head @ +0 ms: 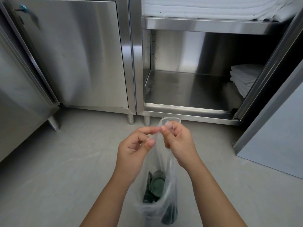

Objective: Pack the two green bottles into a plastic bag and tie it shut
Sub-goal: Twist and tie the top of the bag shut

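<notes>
A clear plastic bag [165, 163] hangs between my forearms above the grey floor. Inside its bottom lie the green bottles [155, 185]; I see round green caps from above and a dark green body lower right [170, 213]. My left hand [134, 153] pinches one strip of the bag's top between thumb and forefinger. My right hand [177, 141] pinches the other strip, which loops over its fingers. The two hands almost touch at the fingertips, and the strips meet there.
Stainless steel cabinets stand ahead: a closed door [78, 54] on the left, an open compartment [188, 89] on the right with folded white cloths [244, 77]. An open cabinet door [278, 128] juts out at right. Cabinet legs [131, 119] rest on the floor.
</notes>
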`<move>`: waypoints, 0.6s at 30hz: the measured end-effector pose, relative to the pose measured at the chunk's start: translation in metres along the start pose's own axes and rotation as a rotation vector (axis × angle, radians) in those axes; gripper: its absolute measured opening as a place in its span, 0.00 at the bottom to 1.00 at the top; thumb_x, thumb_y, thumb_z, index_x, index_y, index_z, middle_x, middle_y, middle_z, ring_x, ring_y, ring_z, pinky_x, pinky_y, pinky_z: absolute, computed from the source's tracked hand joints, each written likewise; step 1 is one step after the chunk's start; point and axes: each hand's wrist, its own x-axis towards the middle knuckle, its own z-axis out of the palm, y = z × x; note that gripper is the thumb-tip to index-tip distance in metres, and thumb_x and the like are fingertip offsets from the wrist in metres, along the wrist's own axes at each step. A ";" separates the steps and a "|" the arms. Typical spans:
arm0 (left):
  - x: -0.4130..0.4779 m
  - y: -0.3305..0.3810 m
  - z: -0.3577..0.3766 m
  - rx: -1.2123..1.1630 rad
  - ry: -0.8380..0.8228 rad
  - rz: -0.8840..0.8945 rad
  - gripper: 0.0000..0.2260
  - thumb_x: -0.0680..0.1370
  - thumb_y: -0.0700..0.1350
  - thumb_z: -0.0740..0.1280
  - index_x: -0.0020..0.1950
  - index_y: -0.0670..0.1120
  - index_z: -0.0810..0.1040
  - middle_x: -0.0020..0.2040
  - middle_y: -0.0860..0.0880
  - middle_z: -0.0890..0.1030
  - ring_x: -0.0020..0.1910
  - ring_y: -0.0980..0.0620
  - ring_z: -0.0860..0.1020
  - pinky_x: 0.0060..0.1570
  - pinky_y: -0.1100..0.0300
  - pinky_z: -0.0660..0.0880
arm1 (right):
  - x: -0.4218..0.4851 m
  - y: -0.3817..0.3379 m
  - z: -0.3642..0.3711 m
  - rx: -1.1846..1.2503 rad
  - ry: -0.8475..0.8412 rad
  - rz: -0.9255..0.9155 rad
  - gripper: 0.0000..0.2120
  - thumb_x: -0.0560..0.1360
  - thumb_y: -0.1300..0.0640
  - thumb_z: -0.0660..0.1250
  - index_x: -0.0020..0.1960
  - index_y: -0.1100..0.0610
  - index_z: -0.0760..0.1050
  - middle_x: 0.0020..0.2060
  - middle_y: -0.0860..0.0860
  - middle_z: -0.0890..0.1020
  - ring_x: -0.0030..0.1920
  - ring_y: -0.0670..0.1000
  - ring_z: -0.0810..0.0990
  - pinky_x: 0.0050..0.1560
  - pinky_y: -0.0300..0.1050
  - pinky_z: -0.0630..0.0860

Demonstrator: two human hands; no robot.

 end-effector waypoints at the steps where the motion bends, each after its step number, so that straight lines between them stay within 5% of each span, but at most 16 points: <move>1: 0.000 0.001 0.002 -0.039 -0.017 0.000 0.06 0.71 0.43 0.66 0.34 0.48 0.75 0.50 0.52 0.83 0.55 0.50 0.79 0.54 0.62 0.72 | 0.000 0.000 0.000 0.002 0.002 0.014 0.12 0.75 0.62 0.63 0.34 0.56 0.67 0.19 0.42 0.65 0.22 0.42 0.61 0.24 0.35 0.60; 5: 0.002 0.003 0.007 -0.116 0.017 0.021 0.06 0.72 0.40 0.66 0.37 0.49 0.79 0.41 0.48 0.85 0.51 0.45 0.81 0.54 0.59 0.74 | -0.005 0.002 -0.001 0.044 -0.019 0.049 0.10 0.75 0.63 0.61 0.36 0.55 0.68 0.19 0.42 0.67 0.21 0.40 0.61 0.23 0.32 0.60; 10: 0.004 0.000 0.011 -0.058 0.154 -0.100 0.04 0.70 0.41 0.66 0.35 0.44 0.77 0.25 0.49 0.77 0.31 0.49 0.80 0.37 0.62 0.77 | -0.007 0.005 -0.002 0.258 -0.005 0.127 0.08 0.76 0.55 0.56 0.39 0.53 0.63 0.23 0.44 0.65 0.22 0.44 0.59 0.25 0.36 0.58; 13: 0.005 -0.004 0.010 -0.077 0.175 -0.193 0.05 0.69 0.42 0.66 0.33 0.45 0.78 0.23 0.51 0.73 0.22 0.53 0.71 0.28 0.62 0.73 | -0.004 0.006 0.002 0.345 -0.018 0.185 0.11 0.78 0.62 0.49 0.37 0.55 0.62 0.22 0.44 0.66 0.23 0.45 0.59 0.28 0.40 0.55; 18: 0.005 -0.007 0.007 -0.073 0.118 -0.252 0.07 0.72 0.42 0.62 0.38 0.43 0.79 0.25 0.50 0.73 0.23 0.57 0.66 0.26 0.66 0.66 | -0.007 0.010 0.004 0.261 -0.056 0.076 0.10 0.70 0.59 0.55 0.34 0.54 0.72 0.23 0.44 0.68 0.24 0.44 0.63 0.27 0.35 0.61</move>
